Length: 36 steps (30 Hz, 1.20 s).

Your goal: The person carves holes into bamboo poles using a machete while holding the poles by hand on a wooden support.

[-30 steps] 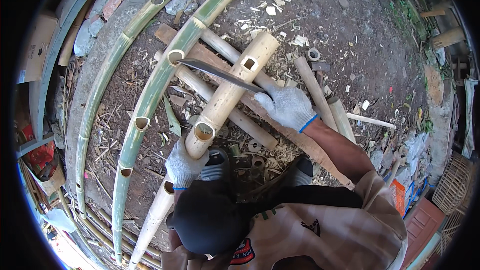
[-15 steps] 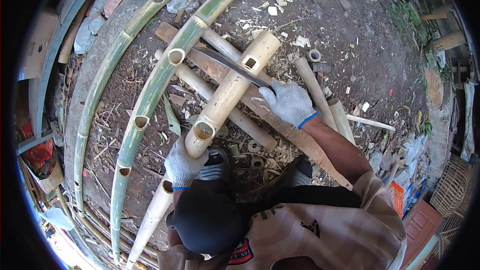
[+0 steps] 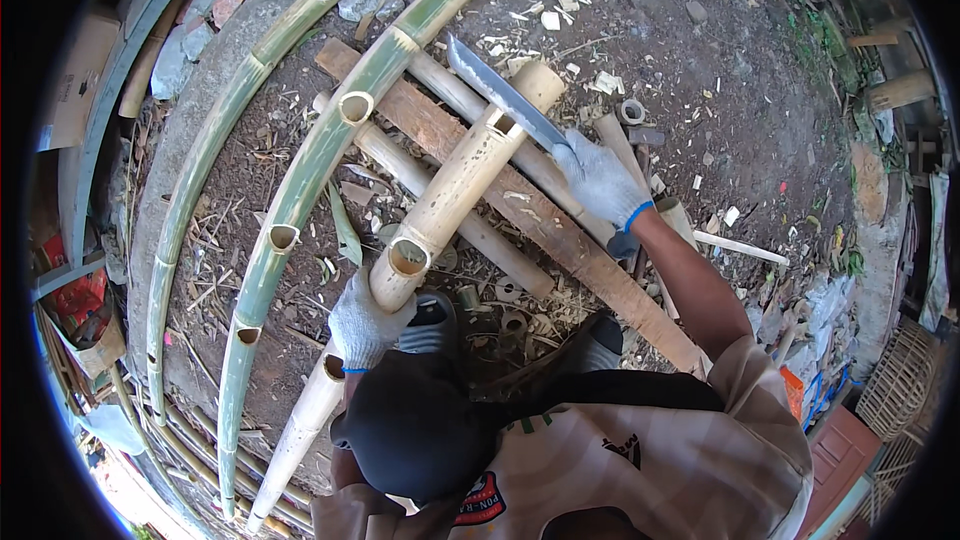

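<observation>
My left hand (image 3: pixel 368 325), in a grey-white glove with a blue cuff, is closed round a pale bamboo pole (image 3: pixel 455 185) near its lower part. Several openings are cut along the pole; the farthest is partly covered by a machete blade. In my right hand (image 3: pixel 600 180), gloved the same way, is the machete (image 3: pixel 508 96), its handle hidden by the fingers. The blade slants up and left across the pole's far end; whether it touches cannot be made out. Under the pole lie a rough wooden plank (image 3: pixel 560 230) and thinner poles (image 3: pixel 405 165).
Two greenish bamboo poles with cut holes, one nearer (image 3: pixel 310 175) and one farther left (image 3: pixel 205 180), lie beside the work. Wood chips (image 3: pixel 605 83) litter the soil. A short bamboo ring (image 3: pixel 632 112) lies right of my right hand; woven baskets (image 3: pixel 905 380) stand at the right edge.
My right hand has moved slightly right with the machete, and the blade has swung toward the pole's far end. My left hand stays in place on the bamboo.
</observation>
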Each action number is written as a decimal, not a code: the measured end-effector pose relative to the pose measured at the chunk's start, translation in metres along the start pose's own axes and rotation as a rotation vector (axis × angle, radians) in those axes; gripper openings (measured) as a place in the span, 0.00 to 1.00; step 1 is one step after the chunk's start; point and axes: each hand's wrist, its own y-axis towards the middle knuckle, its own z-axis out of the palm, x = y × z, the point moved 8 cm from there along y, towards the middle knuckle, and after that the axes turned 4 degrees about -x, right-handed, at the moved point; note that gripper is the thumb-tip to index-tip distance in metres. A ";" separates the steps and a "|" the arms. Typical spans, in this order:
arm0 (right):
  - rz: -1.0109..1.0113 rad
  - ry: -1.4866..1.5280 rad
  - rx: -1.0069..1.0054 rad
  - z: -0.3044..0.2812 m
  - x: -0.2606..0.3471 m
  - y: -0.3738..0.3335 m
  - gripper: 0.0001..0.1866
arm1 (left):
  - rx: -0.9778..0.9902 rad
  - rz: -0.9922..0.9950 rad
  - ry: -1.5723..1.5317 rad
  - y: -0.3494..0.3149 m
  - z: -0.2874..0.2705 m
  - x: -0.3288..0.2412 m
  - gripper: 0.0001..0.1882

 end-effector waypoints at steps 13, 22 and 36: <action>0.075 0.274 0.007 -0.003 -0.010 0.007 0.17 | 0.011 0.026 -0.016 -0.002 0.001 -0.002 0.39; -0.041 0.124 0.091 0.020 -0.017 0.017 0.18 | 0.112 -0.019 -0.031 0.000 -0.004 -0.004 0.40; -0.152 -0.110 -0.136 0.016 0.038 -0.053 0.20 | -0.024 -0.004 0.027 -0.006 -0.001 0.003 0.40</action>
